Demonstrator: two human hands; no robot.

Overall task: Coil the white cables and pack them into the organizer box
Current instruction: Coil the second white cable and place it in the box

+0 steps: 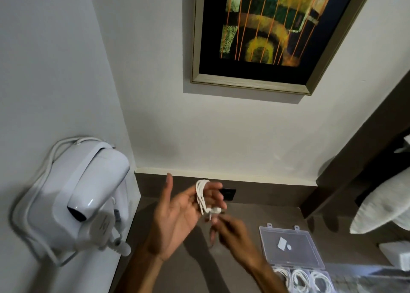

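The left hand (175, 213) is raised over the desk (199, 270), palm up and facing the onlooker, thumb standing apart toward the wall. A white cable (202, 196) is wound in several turns around its outstretched fingers (213, 193), so the coil sits across the fingers with its loops running roughly up and down, at right angles to them. These fingers are straight and spread, serving as a former, not clamping the cable. The cable's free end, with its white plug (215, 210), hangs at the lower edge of the coil, on the side toward the right hand (233, 228). The right hand is just below and to the right of the coil and blurred by motion; its fingertips appear drawn together at the plug end, but whether they actually pinch it cannot be told. The organizer box (295, 255) lies open on the desk to the right, nearer the right hand than the left, its clear lid laid back toward the wall. Three compartments at the lower edge of view already hold coiled white cables (299, 279). In my judgement the winding is nearly finished: the tail must be secured, then the coil slid off along the fingers, toward their tips, and carried down and right to the box. A loose tail would let the turns spring open. A wall-mounted hair dryer (88, 195) hangs to the left, well apart.
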